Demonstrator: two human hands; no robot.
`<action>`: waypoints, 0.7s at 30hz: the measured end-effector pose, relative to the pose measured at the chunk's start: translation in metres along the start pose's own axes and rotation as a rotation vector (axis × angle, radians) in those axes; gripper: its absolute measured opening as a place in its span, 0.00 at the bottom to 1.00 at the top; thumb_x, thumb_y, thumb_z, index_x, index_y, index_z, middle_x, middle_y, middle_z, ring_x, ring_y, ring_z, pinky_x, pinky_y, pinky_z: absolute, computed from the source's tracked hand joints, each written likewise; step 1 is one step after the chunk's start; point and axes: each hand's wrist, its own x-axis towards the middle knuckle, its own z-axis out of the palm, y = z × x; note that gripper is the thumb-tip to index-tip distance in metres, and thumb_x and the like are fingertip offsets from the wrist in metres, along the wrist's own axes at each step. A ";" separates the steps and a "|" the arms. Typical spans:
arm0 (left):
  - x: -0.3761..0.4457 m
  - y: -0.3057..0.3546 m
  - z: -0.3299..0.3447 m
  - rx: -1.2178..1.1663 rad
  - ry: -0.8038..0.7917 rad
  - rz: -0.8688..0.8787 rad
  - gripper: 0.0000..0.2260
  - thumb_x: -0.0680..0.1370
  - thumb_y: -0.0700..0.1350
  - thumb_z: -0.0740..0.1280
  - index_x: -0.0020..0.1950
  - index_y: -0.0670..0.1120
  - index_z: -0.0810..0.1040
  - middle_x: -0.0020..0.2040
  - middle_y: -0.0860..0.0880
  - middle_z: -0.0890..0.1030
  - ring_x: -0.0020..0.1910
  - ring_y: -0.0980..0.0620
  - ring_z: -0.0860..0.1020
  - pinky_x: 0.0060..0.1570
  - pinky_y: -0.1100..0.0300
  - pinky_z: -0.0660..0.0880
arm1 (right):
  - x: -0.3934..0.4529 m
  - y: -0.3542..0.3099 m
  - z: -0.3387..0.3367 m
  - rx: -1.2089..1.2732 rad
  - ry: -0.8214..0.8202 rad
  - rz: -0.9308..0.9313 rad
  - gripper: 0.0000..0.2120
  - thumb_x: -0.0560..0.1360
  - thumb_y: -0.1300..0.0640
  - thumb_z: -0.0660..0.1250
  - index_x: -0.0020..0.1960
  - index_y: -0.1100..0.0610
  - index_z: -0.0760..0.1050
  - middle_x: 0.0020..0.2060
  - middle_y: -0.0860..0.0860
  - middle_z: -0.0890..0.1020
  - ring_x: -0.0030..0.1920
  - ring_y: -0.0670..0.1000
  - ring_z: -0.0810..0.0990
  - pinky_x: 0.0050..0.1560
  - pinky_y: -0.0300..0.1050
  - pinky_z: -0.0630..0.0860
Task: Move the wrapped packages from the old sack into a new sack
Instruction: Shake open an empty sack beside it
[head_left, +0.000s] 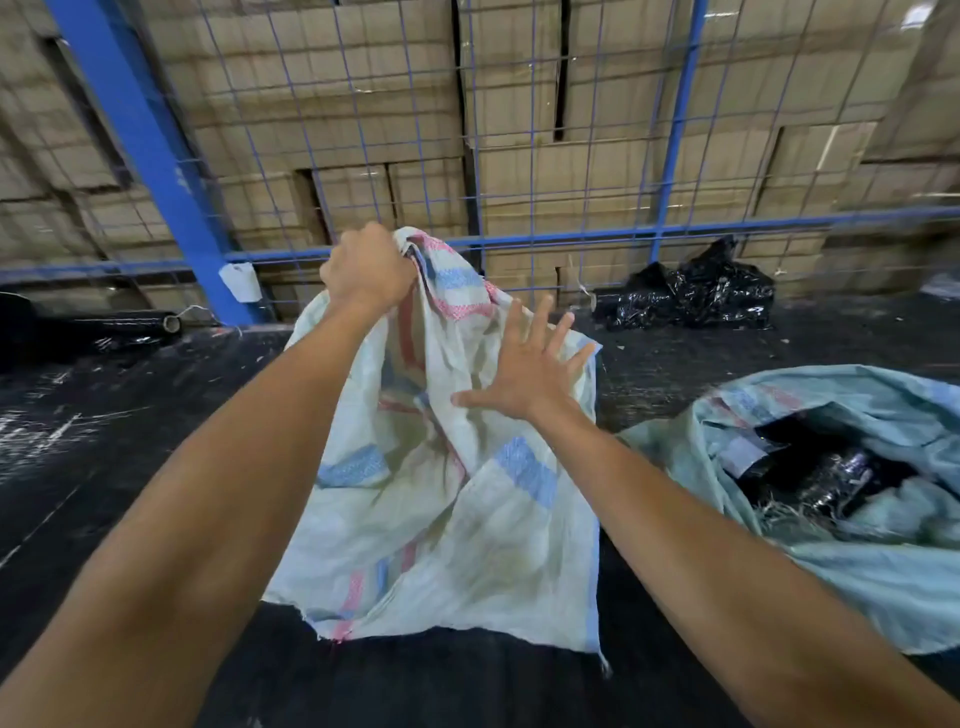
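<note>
Mesh fence of blue wire (571, 156) backs stacked cardboard boxes (332, 104). Pale woven new sack (441, 519) hangs centre, bunched in the left hand (366, 270); right hand (524, 374), fingers spread, presses it. Judgement: part the mouth wide first. Blue-green old sack (857, 571), right, holds black wrapped packages (810, 478); black bag (691, 291) lies far right.

Two sacks (447, 499), two hands (366, 267)
</note>
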 end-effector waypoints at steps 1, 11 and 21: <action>0.004 0.000 -0.005 -0.048 0.014 -0.033 0.17 0.76 0.46 0.64 0.62 0.40 0.77 0.63 0.37 0.77 0.62 0.34 0.76 0.59 0.45 0.74 | -0.001 0.004 0.009 -0.034 -0.011 0.068 0.66 0.62 0.26 0.70 0.79 0.53 0.31 0.77 0.59 0.31 0.75 0.71 0.35 0.65 0.80 0.38; 0.003 -0.028 -0.019 -0.384 0.013 -0.180 0.15 0.77 0.45 0.64 0.59 0.37 0.75 0.60 0.36 0.78 0.57 0.35 0.77 0.50 0.48 0.74 | 0.014 -0.005 0.028 0.659 -0.070 0.444 0.55 0.70 0.40 0.73 0.80 0.48 0.36 0.80 0.58 0.44 0.76 0.67 0.54 0.70 0.73 0.56; 0.006 -0.156 -0.029 -0.235 0.085 -0.506 0.21 0.77 0.48 0.63 0.66 0.39 0.74 0.64 0.35 0.77 0.64 0.34 0.75 0.62 0.44 0.73 | 0.008 0.038 0.006 1.194 -0.357 0.550 0.11 0.80 0.61 0.57 0.41 0.63 0.72 0.35 0.59 0.76 0.34 0.57 0.76 0.33 0.44 0.75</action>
